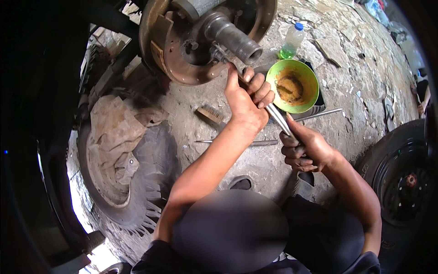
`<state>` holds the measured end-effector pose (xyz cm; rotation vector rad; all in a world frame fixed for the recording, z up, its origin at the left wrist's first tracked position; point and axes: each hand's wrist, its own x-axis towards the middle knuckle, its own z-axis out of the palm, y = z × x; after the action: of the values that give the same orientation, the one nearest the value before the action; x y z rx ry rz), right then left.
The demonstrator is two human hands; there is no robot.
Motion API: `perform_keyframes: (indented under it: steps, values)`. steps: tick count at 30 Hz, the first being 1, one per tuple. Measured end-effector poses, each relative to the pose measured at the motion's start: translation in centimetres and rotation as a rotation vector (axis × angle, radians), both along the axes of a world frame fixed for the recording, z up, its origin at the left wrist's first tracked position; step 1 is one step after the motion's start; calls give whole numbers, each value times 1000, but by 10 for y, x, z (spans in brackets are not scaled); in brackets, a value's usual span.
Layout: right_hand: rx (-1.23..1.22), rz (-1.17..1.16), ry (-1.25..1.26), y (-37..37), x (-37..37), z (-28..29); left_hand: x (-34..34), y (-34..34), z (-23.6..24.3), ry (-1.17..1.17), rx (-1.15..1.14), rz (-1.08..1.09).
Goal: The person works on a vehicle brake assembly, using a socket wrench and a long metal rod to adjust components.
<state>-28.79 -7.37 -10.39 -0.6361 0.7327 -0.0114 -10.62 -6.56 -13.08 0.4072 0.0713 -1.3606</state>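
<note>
A long-handled socket wrench (pixel 278 116) runs slantwise from a bolt area on the rusty round brake plate (pixel 161 55) down to the right. Its head end meets the plate just below the threaded steel axle spindle (pixel 235 41); whether it sits fully on a bolt I cannot tell. My left hand (pixel 248 97) is wrapped round the shaft close to the head, the thumb stretched along it. Lower down, my right hand (pixel 306 150) grips the handle's end. The fingers of both hands are closed on the bar.
Right of my left hand stands a green bowl (pixel 315 86) with brownish grease inside, a bottle (pixel 292 42) behind it. A wire brush (pixel 210 114), a thin rod (pixel 326 113) and another tool (pixel 263 143) lie on the ground. Tyres flank me; a cloth (pixel 114 125) drapes the left one.
</note>
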Motion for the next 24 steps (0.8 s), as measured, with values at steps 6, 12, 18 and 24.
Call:
perform_keyframes:
  steps: [6, 12, 18, 24]
  values:
    - [-1497, 20, 535, 28, 18, 15, -6, -8, 23, -121, 238, 154]
    - [-190, 112, 368, -4, 14, 37, 5, -6, 4, 61, -50, 43]
    - [-1600, -58, 441, 34, 15, 13, 0, -15, 11, -100, 142, 121]
    - [-776, 129, 510, 11, 20, 28, 7, -9, 4, 16, -41, 67]
